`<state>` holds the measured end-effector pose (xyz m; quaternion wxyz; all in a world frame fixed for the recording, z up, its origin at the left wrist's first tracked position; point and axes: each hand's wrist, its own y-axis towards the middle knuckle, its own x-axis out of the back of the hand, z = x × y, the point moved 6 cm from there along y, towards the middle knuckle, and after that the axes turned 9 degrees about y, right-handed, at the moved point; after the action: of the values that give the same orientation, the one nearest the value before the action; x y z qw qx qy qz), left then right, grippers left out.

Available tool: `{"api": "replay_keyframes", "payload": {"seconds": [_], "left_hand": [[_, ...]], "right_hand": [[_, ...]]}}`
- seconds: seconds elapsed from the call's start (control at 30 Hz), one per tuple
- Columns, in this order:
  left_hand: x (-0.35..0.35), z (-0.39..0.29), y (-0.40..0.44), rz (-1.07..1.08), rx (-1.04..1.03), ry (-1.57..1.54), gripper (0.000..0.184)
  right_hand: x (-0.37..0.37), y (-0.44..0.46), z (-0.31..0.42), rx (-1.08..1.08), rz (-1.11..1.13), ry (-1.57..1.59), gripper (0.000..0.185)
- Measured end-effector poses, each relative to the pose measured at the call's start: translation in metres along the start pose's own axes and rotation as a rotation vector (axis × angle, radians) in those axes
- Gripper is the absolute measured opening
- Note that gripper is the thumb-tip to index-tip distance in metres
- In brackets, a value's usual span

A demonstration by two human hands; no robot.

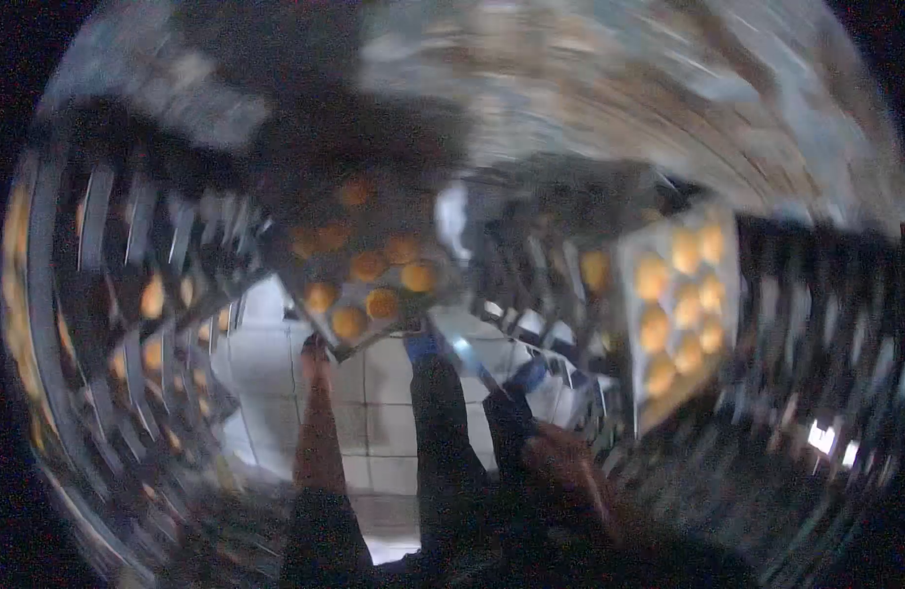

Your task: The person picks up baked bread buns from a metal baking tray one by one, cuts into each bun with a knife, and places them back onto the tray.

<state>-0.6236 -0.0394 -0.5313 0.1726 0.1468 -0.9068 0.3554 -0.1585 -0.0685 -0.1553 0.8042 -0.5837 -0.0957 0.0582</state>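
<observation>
A dark tray with several round, golden bun-like pieces on it is in front of me, tilted in view. My left hand is at its near left corner, fingers closed on the edge. Lower and to the right is my right hand, smeared by motion. From near it a thin bar runs up toward the tray. I cannot tell whether my right hand holds that bar, because its fingers are blurred.
Slatted racks stand on both sides, the left rack with round golden pieces between its bars. Another tray of golden pieces is at the right. Below are my legs, blue footwear and a pale tiled floor. The upper view is blurred.
</observation>
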Motion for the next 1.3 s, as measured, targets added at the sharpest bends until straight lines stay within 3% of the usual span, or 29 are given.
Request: {"api": "replay_keyframes", "payload": {"seconds": [0.03,0.1,0.13,0.17,0.2,0.23,0.27,0.33,0.37,0.4,0.47,0.53,0.57,0.63,0.73,0.77,0.8,0.87,0.93,1.0,1.03,1.07,1.13,1.17,1.2,1.27,1.3], "left_hand": [[-0.013,-0.035,-0.017,0.069,-0.022,-0.055,0.043],[-0.04,-0.096,-0.05,0.193,-0.034,-0.245,0.042],[-0.064,-0.127,-0.066,0.249,-0.073,-0.208,0.042],[-0.082,-0.162,-0.086,0.259,-0.139,-0.423,0.04],[-0.108,-0.198,-0.11,0.26,-0.222,-0.445,0.039],[-0.133,-0.234,-0.134,0.262,-0.304,-0.47,0.037],[-0.161,-0.271,-0.167,0.292,-0.4,-0.336,0.037],[-0.219,-0.363,-0.253,0.388,-0.606,-0.037,0.036],[-0.249,-0.417,-0.307,0.455,-0.724,0.122,0.036],[-0.278,-0.458,-0.357,0.543,-0.835,0.378,0.037],[-0.357,-0.464,-0.412,0.733,-0.89,0.57,0.038],[-0.448,-0.429,-0.438,1.047,-0.854,0.408,0.045],[-0.487,-0.409,-0.439,1.059,-0.864,0.426,0.045],[-0.535,-0.39,-0.447,0.839,-1.138,0.597,0.055],[-0.562,-0.406,-0.481,0.683,-1.253,1.008,0.07],[-0.575,-0.391,-0.469,0.664,-1.324,1.083,0.084],[-0.569,-0.401,-0.48,0.66,-1.334,1.099,0.084],[-0.547,-0.411,-0.52,0.962,-1.268,1.227,0.078],[-0.542,-0.377,-0.496,0.792,-1.512,1.171,0.067],[-0.537,-0.357,-0.474,0.978,-1.0,0.916,0.06],[-0.511,-0.408,-0.526,0.951,-1.056,1.06,0.056],[-0.512,-0.405,-0.521,0.95,-1.068,1.064,0.056],[-0.513,-0.408,-0.496,1.085,-0.596,0.414,0.055],[-0.512,-0.412,-0.489,1.117,-0.44,0.297,0.042],[-0.506,-0.426,-0.491,1.124,-0.458,0.289,0.042],[-0.497,-0.447,-0.508,1.265,0.112,-0.144,0.045],[-0.495,-0.463,-0.512,1.283,0.122,-0.239,0.047]], "right_hand": [[0.007,-0.014,0.003,0.021,0.006,0.069,0.043],[0.016,-0.057,0.038,0.22,0.037,-0.121,0.041],[0.028,-0.071,0.017,0.231,-0.002,-0.055,0.041],[0.034,-0.075,-0.001,0.31,0.031,0.093,0.039],[0.046,-0.084,-0.014,0.404,0.067,0.225,0.038],[0.061,-0.114,0.0,0.387,0.027,0.222,0.034],[0.072,-0.123,-0.021,0.405,0.019,0.265,0.034],[0.112,-0.141,-0.047,0.877,-0.309,0.08,0.03],[0.119,-0.153,-0.058,0.894,-0.324,0.113,0.03],[0.129,-0.164,-0.079,0.675,-0.527,0.203,0.027],[0.161,-0.186,-0.13,0.442,-0.717,0.323,0.025],[0.204,-0.205,-0.171,0.66,-0.478,0.701,0.023],[0.216,-0.216,-0.191,0.663,-0.485,0.723,0.023],[0.23,-0.227,-0.237,0.51,-0.47,0.981,0.023],[0.245,-0.236,-0.287,0.566,-0.628,1.083,0.023],[0.247,-0.239,-0.295,0.589,-0.647,1.152,0.024],[0.251,-0.239,-0.305,0.595,-0.64,1.169,0.024],[0.254,-0.234,-0.32,0.591,-0.614,1.126,0.025],[0.258,-0.233,-0.307,0.528,-0.599,1.125,0.026],[0.261,-0.221,-0.304,0.467,-0.597,1.118,0.027],[0.258,-0.198,-0.307,0.5,-0.654,1.088,0.028],[0.255,-0.183,-0.305,0.531,-0.709,1.056,0.028],[0.26,-0.177,-0.276,0.648,-0.718,1.052,0.03],[0.262,-0.179,-0.259,0.689,-0.75,1.002,0.029],[0.264,-0.182,-0.242,0.733,-0.784,0.947,0.028],[0.262,-0.184,-0.214,0.748,-0.739,0.97,0.032],[0.261,-0.185,-0.202,0.749,-0.799,0.943,0.034]]}}
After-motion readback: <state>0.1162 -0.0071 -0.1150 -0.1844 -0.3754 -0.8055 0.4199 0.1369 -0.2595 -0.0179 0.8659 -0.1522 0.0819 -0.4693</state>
